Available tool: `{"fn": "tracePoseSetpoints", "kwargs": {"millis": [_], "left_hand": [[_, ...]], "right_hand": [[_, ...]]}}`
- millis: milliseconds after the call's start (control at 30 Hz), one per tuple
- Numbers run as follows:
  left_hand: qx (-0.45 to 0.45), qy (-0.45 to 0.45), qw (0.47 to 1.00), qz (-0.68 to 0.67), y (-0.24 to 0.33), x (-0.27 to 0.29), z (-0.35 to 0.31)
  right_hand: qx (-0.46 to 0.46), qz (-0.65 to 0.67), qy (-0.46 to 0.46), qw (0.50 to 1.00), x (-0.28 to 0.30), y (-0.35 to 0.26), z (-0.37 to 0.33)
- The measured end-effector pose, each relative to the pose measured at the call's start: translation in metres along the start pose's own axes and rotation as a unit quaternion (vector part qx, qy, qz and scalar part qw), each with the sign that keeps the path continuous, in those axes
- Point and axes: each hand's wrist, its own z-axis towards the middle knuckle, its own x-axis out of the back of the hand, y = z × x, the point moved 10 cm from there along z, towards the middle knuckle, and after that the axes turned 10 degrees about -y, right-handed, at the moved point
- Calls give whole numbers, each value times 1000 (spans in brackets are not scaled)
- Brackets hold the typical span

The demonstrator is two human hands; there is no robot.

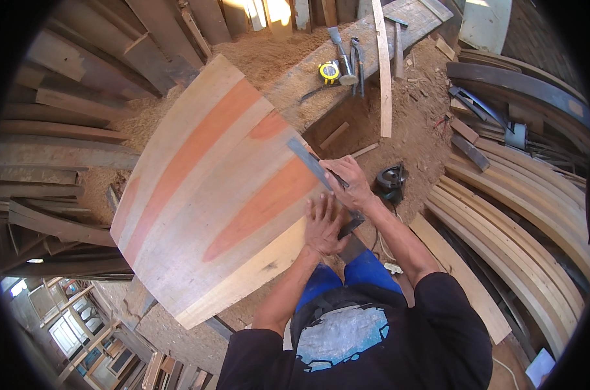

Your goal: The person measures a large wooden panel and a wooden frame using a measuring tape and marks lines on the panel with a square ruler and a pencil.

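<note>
A large plywood panel (197, 175) with orange-brown grain streaks lies slanted in front of me. Along its right edge rests a try square, its grey metal blade (305, 158) on the wood and its dark stock (351, 225) by my lap. My left hand (324, 226) lies on the panel's near right part with fingers spread, next to the blade. Over the blade, my right hand (349, 184) grips a thin dark pencil (338, 179). The pencil's tip is hard to make out against the panel edge.
Beyond the panel, a plank bench (301, 84) bears a yellow tape measure (329, 72), a chisel (336, 40), pincers (357, 57) and a hammer (397, 45). A dark power tool (390, 182) sits on the sawdust floor at right. Curved timber strips (503, 227) are stacked farther right.
</note>
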Motion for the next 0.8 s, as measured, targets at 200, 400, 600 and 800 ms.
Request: {"fn": "tracePoseSetpoints", "kwargs": {"millis": [200, 400, 600, 800], "left_hand": [[-21, 21, 999, -9, 3, 4, -1], [-19, 11, 1000, -3, 1, 1, -2], [-13, -7, 1000, -9, 4, 3, 0], [-5, -29, 1000, -6, 3, 6, -2]], "right_hand": [[1, -6, -4, 1000, -9, 6, 37], [13, 20, 5, 1000, -5, -1, 45], [3, 21, 8, 1000, -16, 13, 59], [8, 1, -26, 1000, -13, 7, 47]]}}
